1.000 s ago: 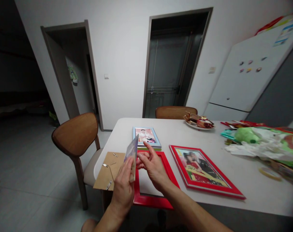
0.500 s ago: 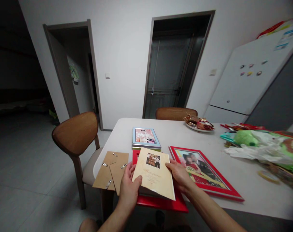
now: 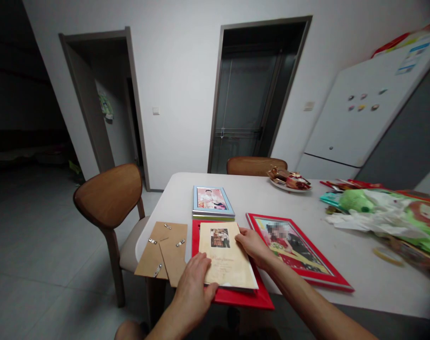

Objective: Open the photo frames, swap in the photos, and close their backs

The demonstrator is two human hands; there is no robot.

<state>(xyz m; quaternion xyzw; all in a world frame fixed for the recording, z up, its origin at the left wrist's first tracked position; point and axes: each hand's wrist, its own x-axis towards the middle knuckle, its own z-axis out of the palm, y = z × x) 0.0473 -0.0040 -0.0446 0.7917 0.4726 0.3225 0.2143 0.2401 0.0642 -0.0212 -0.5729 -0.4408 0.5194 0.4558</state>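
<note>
A cream printed insert sheet (image 3: 229, 264) with a small photo near its top lies over a red picture frame (image 3: 232, 298), covering most of it. My left hand (image 3: 195, 283) grips the sheet's lower left corner, fingers on the left edge and thumb at the bottom edge. On the sheet's upper right edge, my right hand (image 3: 253, 245) holds with its fingertips; part of its grip is hidden. Left of the frame lie brown backing boards (image 3: 170, 248) with metal clips. A second red frame (image 3: 303, 248) holding a picture rests to the right.
A light blue picture frame (image 3: 212, 202) lies on top of a green-edged one farther back. On the white table (image 3: 250, 196) stand a plate of wrapped items (image 3: 289, 180) and a pile of green bags (image 3: 378, 208). A tape roll (image 3: 388, 256) and a wooden chair (image 3: 110, 196) flank the sides.
The sheet has come down flatter onto the red frame and sits squarer to it. My left hand has shifted to its lower left corner; my right hand stays on the right edge.
</note>
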